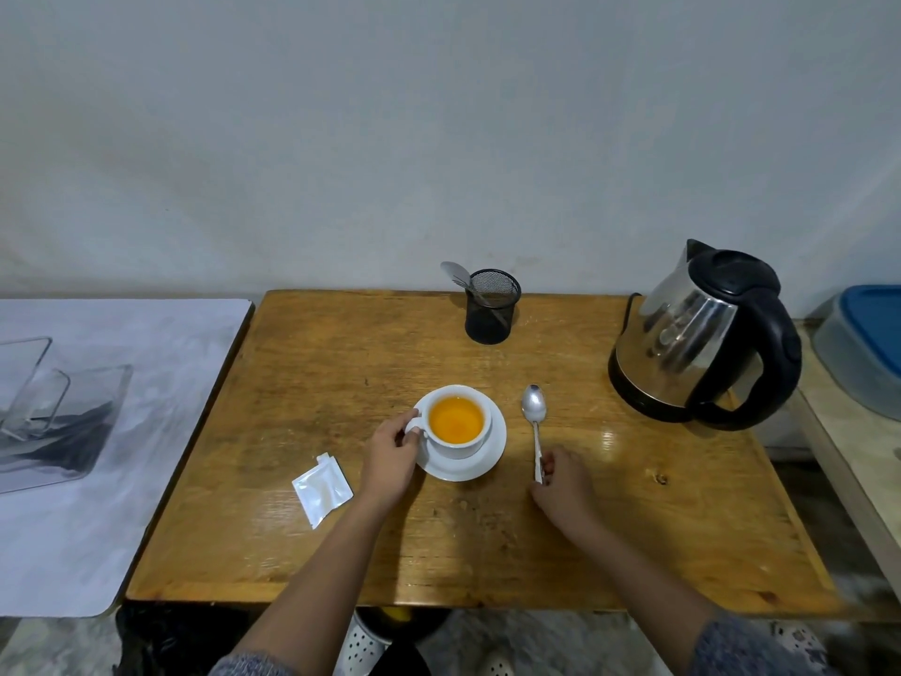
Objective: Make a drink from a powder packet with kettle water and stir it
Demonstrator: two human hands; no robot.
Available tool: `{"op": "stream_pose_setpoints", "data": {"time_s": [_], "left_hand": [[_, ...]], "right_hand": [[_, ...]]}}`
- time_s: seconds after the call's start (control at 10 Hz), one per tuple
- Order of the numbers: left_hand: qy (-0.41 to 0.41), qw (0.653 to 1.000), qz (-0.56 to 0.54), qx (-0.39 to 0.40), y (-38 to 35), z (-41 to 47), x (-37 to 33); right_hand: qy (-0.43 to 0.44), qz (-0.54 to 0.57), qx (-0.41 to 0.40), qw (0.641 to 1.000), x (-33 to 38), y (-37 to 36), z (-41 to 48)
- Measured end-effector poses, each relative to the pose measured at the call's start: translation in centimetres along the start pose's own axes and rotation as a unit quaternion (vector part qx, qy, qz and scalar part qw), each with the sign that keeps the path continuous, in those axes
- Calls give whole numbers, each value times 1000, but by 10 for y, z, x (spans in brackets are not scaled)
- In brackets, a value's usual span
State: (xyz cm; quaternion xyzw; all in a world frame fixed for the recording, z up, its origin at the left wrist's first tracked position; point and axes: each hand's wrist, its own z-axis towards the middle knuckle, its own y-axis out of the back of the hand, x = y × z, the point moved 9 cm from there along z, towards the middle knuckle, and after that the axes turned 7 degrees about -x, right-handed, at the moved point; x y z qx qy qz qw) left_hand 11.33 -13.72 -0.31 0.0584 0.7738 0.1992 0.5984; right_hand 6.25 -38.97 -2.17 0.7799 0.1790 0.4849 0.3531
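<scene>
- A white cup [457,422] full of orange drink stands on a white saucer [490,458] near the middle of the wooden worktop [312,407].
- The left hand [390,458] rests at the cup's left side, its fingers pinched on the cup's handle.
- Just right of the cup a metal spoon [535,422] lies flat on the worktop, bowl pointing away from the person.
- The right hand [563,487] lies on the near end of the spoon's handle, fingertips closed on it.
- A torn-open white powder packet [322,490] lies flat to the left of the cup, nearer the person, beside the left wrist.
- A steel kettle [702,334] with a black handle stands well to the right of the cup, farther back.
- Behind the cup, by the wall, a black mesh holder [491,309] holds another spoon.
</scene>
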Motion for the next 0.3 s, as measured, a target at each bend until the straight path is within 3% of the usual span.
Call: {"op": "stream_pose_setpoints", "data": {"time_s": [0.2,0.3], "left_hand": [[-21,999,33,10,0,-3,-5],[-43,996,80,-28,7,-18,7]], "right_hand": [[25,-55,1,998,7,-4,-1],[50,-56,-51,996,9,9,0]]}}
